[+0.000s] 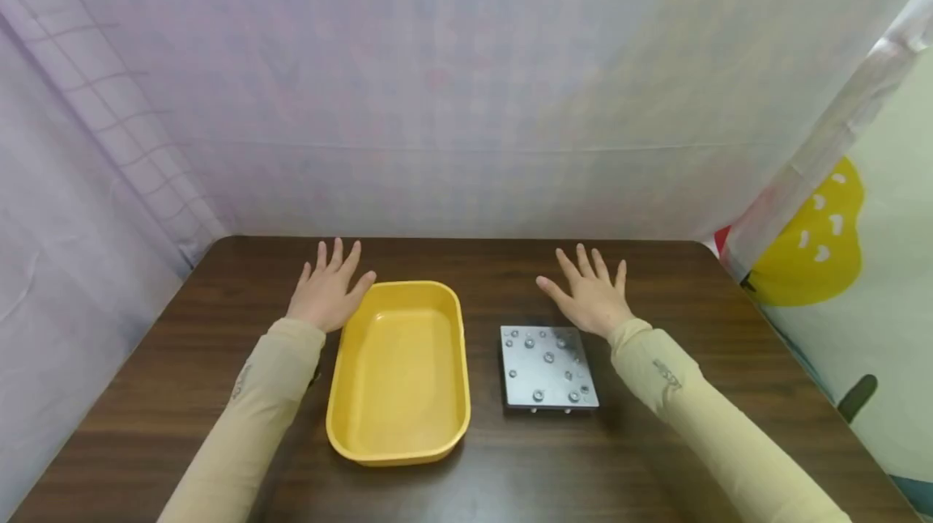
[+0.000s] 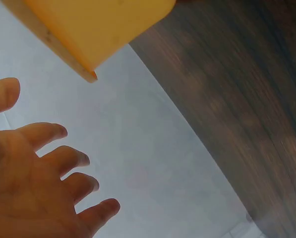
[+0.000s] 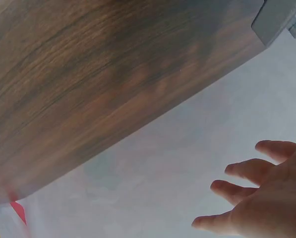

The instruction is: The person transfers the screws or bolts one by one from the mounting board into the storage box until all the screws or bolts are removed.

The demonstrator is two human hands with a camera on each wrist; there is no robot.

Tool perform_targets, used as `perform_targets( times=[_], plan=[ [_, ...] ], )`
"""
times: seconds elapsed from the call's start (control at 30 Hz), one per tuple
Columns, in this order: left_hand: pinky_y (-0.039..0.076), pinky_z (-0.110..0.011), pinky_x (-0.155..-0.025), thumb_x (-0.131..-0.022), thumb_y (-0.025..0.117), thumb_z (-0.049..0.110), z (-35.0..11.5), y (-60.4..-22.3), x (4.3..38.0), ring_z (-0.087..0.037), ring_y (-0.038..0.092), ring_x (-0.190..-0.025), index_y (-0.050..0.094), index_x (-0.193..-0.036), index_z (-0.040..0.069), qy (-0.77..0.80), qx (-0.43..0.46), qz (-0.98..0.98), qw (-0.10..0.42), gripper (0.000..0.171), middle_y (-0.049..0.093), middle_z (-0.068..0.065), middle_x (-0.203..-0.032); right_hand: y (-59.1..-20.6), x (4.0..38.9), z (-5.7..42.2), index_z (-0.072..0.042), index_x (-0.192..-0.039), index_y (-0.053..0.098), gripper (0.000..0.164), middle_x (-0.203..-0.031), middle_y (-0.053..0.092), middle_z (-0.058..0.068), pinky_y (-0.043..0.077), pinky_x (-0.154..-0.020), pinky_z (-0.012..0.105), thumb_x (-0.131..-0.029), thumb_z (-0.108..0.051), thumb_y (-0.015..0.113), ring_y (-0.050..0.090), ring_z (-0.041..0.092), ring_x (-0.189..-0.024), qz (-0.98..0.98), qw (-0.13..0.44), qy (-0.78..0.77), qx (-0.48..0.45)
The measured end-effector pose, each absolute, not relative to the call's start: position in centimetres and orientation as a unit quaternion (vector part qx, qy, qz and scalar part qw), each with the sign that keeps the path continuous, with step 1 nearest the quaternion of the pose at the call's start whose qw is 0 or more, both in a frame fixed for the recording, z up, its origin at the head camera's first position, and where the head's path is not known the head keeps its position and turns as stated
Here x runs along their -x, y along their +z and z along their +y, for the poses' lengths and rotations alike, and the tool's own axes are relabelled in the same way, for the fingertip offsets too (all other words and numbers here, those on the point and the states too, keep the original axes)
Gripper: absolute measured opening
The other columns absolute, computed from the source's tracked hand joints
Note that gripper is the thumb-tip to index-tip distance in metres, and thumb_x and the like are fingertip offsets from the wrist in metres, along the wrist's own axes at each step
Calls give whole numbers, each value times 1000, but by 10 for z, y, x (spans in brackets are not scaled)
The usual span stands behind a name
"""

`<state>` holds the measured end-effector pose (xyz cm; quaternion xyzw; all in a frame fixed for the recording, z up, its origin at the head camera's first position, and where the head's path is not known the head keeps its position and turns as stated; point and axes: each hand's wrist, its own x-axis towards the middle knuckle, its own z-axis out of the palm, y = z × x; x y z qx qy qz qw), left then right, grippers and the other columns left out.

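My left hand [image 1: 328,292] hovers with spread fingers beside the far left corner of a yellow plastic tray [image 1: 399,448]. In the left wrist view that hand [image 2: 38,173] holds nothing, and the tray's wall [image 2: 108,29] is above it. My right hand [image 1: 592,296] is held out, fingers apart, just beyond a square metal plate [image 1: 525,381] with several bolts and nuts on its top. The plate's corner [image 3: 279,20] shows in the right wrist view, apart from the empty right hand [image 3: 266,191]. Small feet or bolt ends show under the plate's near edge.
A dark wood-grain table [image 1: 510,474] carries the tray and the plate side by side. Pale patterned curtains [image 1: 466,102] hang behind its far edge and at the left. On the right, a light cloth has a yellow printed shape [image 1: 816,248].
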<state>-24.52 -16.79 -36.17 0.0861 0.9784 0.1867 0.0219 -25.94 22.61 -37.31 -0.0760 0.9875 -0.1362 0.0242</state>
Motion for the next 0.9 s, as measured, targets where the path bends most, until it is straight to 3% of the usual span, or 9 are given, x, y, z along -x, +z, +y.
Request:
perform_targets(
  times=[0.27,0.43,0.63,0.9],
  plan=[
    [3,-66,-120,-106,33,47,-177,-362,235,-46,-6,-150,10,-159,9,177,-88,980,16,69,0,-25,-163,-371,254,227,-15,-159,21,78,-164,8,23,-13,-115,70,-99,-65,31,2,46,-151,986,3,-136,94],
    [7,-66,-119,-106,37,43,-181,-363,222,-48,-1,-149,15,-158,6,170,-85,982,9,68,6,-28,-162,-369,249,225,-21,-155,34,67,-162,18,25,5,-117,70,-101,-59,39,12,48,-149,982,-11,-137,127],
    [17,-66,-117,-105,39,42,-184,-368,205,-52,10,-147,24,-155,0,152,-83,985,3,66,16,-32,-159,-365,239,217,-18,-148,47,58,-157,32,25,32,-109,70,-99,-49,52,32,50,-142,976,-18,-147,157],
    [27,-65,-114,-105,42,40,-186,-377,184,-53,22,-143,32,-151,-6,140,-85,987,-5,66,28,-33,-153,-366,230,203,-11,-132,64,45,-135,61,18,51,-98,56,-95,-36,66,62,39,-118,961,-32,-176,209]
  ],
)
